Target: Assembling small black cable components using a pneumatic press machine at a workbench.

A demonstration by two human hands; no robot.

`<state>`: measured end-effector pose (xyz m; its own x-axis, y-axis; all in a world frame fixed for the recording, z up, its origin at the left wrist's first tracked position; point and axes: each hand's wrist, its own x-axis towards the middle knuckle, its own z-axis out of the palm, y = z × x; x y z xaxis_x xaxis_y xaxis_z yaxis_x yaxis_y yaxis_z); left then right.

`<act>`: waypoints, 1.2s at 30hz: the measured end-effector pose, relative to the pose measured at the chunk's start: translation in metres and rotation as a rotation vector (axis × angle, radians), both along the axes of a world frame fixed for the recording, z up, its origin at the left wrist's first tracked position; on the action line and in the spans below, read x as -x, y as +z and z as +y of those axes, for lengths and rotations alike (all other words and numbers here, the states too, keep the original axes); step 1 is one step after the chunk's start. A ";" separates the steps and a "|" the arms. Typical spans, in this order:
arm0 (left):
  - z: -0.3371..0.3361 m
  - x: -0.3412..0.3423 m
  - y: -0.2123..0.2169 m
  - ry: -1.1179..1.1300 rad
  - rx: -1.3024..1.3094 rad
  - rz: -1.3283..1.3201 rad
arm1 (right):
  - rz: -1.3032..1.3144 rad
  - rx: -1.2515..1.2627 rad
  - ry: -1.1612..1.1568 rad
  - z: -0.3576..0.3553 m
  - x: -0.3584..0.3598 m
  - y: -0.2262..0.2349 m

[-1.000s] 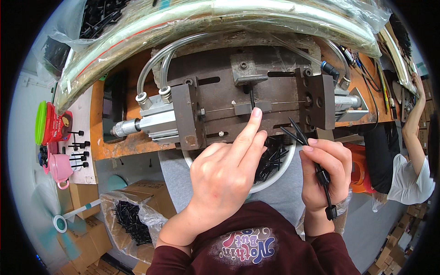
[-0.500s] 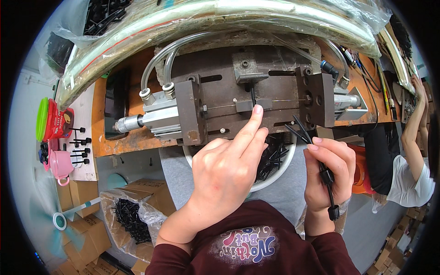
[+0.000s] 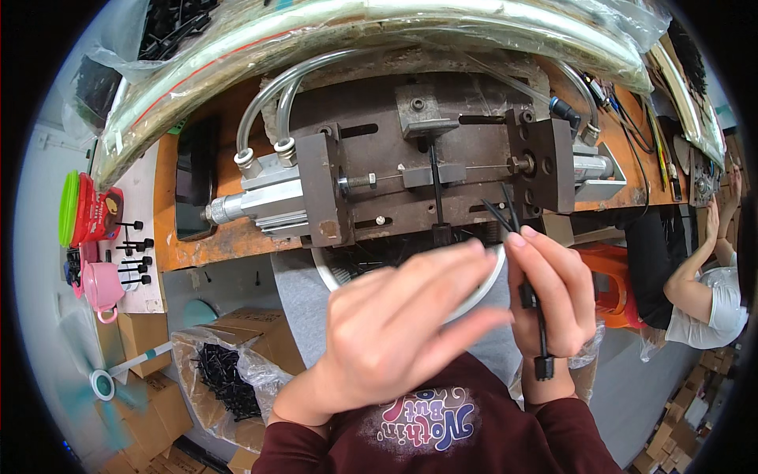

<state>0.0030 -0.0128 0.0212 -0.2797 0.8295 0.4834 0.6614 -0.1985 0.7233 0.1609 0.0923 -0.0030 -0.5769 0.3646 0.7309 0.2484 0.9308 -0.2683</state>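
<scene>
My left hand point(image 3: 403, 320) is in front of the metal fixture point(image 3: 379, 150), fingers stretched and slightly blurred, nothing seen in them. A thin black plastic rod point(image 3: 438, 201) with a thicker end lies across the small grey block point(image 3: 450, 173) at the fixture's middle, its thick end toward me. To the right, my right hand point(image 3: 557, 296) is closed around several similar black rods point(image 3: 542, 336). Their thin tips stick up past the fingers and one capped end hangs below the palm. Thin metal pins reach the block from the left cylinder point(image 3: 268, 207) and the right cylinder point(image 3: 592, 167).
Below the fixture, a white tub point(image 3: 325, 272) of black parts is partly hidden by my left hand. A bagged carton point(image 3: 237, 324) of black pieces stands lower left. Clear hoses point(image 3: 260, 107) arch over the bench. Another person's arm point(image 3: 695, 276) shows at far right.
My left hand has drawn back toward me off the grey block, uncovering the rod there. Both cylinders' threaded ends now stick out farther inward. My right hand has shifted slightly left with its rods.
</scene>
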 end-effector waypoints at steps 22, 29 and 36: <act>0.013 0.011 -0.018 0.101 0.107 0.448 | 0.119 0.336 -0.074 -0.007 -0.004 0.009; 0.015 0.013 -0.015 0.117 0.167 0.428 | 0.160 0.411 -0.033 -0.008 0.000 0.010; 0.012 0.013 -0.014 0.102 0.125 0.370 | 0.089 0.201 -0.103 -0.010 0.006 0.011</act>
